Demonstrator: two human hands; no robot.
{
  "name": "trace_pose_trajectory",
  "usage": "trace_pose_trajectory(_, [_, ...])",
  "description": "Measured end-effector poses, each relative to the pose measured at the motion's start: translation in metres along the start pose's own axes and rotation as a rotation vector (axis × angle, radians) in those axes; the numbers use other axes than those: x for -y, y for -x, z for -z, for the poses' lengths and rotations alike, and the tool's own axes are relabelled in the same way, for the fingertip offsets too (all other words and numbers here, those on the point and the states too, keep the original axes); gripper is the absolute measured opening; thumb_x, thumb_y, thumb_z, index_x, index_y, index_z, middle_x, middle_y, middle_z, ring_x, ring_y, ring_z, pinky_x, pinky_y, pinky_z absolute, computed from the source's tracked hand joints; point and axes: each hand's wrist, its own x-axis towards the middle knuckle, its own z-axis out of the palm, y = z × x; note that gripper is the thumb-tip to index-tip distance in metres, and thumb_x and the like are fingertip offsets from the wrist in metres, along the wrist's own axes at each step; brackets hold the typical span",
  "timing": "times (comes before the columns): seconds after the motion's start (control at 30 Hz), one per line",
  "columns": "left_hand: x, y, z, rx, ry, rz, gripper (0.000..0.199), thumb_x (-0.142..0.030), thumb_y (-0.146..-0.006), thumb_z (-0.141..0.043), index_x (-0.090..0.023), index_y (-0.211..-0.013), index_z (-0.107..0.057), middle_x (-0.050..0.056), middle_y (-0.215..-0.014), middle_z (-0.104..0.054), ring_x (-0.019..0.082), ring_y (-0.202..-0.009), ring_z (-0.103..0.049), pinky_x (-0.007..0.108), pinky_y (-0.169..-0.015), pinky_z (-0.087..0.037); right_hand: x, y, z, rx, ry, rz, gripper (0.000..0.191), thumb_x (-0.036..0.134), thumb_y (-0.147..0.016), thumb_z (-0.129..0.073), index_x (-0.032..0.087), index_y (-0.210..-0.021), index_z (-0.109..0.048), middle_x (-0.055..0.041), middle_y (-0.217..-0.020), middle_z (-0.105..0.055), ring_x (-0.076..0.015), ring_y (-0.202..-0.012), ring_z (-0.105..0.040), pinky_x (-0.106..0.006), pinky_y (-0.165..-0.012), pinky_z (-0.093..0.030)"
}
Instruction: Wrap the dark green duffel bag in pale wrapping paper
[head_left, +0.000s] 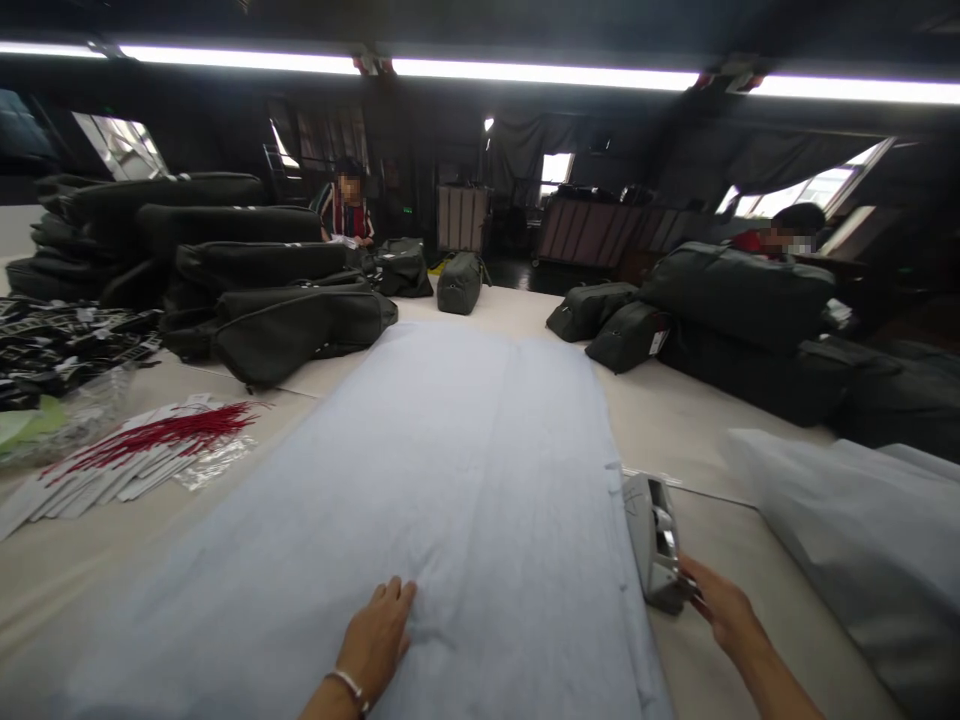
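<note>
Desk (652,420) spans the view. Pale bluish sheeting (465,470) lies along its middle, running away from the wearer. Dark bags piled left (292,325) and right (735,295); translucent plastic (862,540) bunched near right. White tags (112,485) with red strings (165,435) fanned out left. Grey metal tool (652,545) at sheeting's right edge, contact unclear. Hands well apart: right hand (724,605) gripping the tool's near end, left hand (375,635) laid flat on sheeting, bracelet (350,688) on wrist.

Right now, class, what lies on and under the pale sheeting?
The left hand rests on the pale sheeting; the table shows beside it, but what lies directly underneath is covered.
</note>
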Motion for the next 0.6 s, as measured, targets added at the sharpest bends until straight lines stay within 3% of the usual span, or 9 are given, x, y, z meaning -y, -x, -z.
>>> trace_pose_trajectory(0.23, [0.004,-0.005,-0.004,-0.013,0.04,0.005,0.061,-0.002,-0.075,-0.06,-0.017,-0.133,-0.049,0.011,-0.132,-0.053,0.026,-0.12,-0.05,0.036,-0.1,-0.044,-0.001,-0.009,-0.008,-0.059,-0.062,-0.076,0.044,0.04,-0.027,-0.078,0.015,-0.061,-0.066,-0.0059,-0.06,-0.065,-0.0219,-0.061,-0.059,-0.032,-0.049,-0.043])
trace_pose_trajectory(0.43, [0.007,-0.008,-0.005,-0.01,0.062,-0.001,0.061,-0.004,-0.074,-0.061,-0.018,-0.132,-0.049,0.011,-0.131,-0.052,0.027,-0.12,-0.049,0.037,-0.1,-0.044,-0.007,0.012,0.006,-0.067,-0.145,0.024,0.048,0.047,-0.038,-0.075,0.02,-0.076,-0.065,-0.0034,-0.075,-0.069,-0.0213,-0.076,-0.064,-0.031,-0.063,-0.053])
trace_pose_trajectory(0.6, [0.007,-0.004,-0.003,-0.005,0.095,0.011,0.06,-0.006,-0.07,-0.066,-0.023,-0.127,-0.052,0.007,-0.128,-0.054,0.026,-0.117,-0.05,0.036,-0.099,-0.045,-0.036,0.04,0.025,0.021,-0.093,-0.073,0.042,0.052,-0.038,-0.076,0.031,-0.066,-0.053,-0.0017,-0.057,-0.06,-0.0221,-0.048,-0.058,-0.039,-0.048,-0.056])
